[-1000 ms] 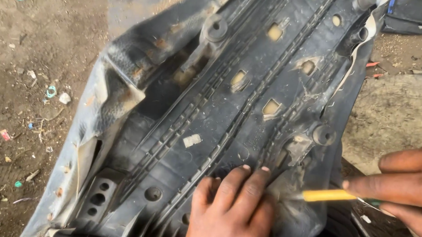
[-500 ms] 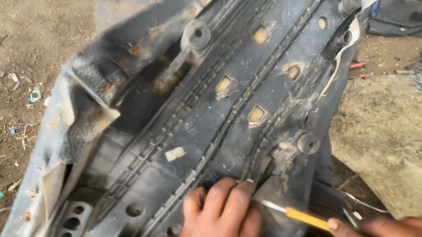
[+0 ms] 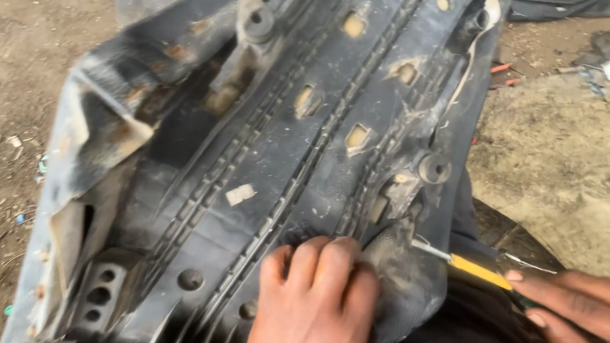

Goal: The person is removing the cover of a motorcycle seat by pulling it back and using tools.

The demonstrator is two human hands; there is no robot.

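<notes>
A large black ribbed plastic seat base lies upside down, dusty, with rectangular holes showing yellowish foam and round rubber bumpers. My left hand presses flat on its near edge, fingers on a loose flap of grey cover material. My right hand at the lower right grips a yellow-handled tool whose thin metal tip points at the flap by the seat edge.
The grey seat cover wraps over the base's left edge. Bare dirt ground with small litter lies to the left. A dusty slab or sack lies to the right, dark objects at the top right.
The view has shifted so the seat base sits lower and left in frame. My right hand dropped toward the lower right, and the tool now angles up-left to the flap.
</notes>
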